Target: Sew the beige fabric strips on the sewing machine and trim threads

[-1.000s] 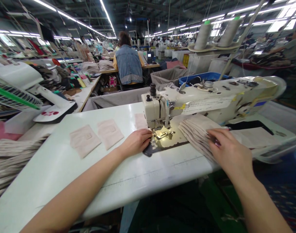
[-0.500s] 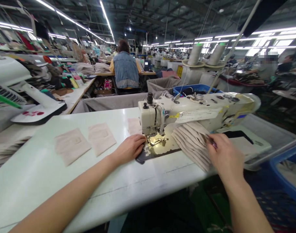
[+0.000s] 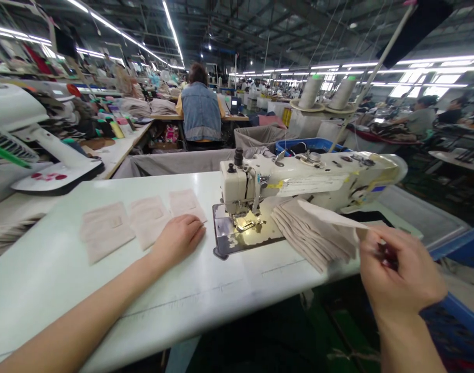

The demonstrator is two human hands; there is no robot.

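My left hand rests on the white table at the lower edge of a beige fabric piece, fingers together. Two more beige pieces, one at the far left and one in the middle, lie beside it. My right hand pinches the corner of a beige panel, lifted off the fabric stack right of the needle area. Something small and dark, hard to make out, is also in that hand. The sewing machine stands between my hands, its needle plate lit and bare.
A white fan stands at the left. Thread cones rise behind the machine, near a blue basket. Another blue basket is at the lower right. A person in a denim vest sits ahead, facing away.
My left hand has moved left from the needle plate, over to the nearest fabric piece. My right hand has moved right, raising the top panel's corner off the stack.
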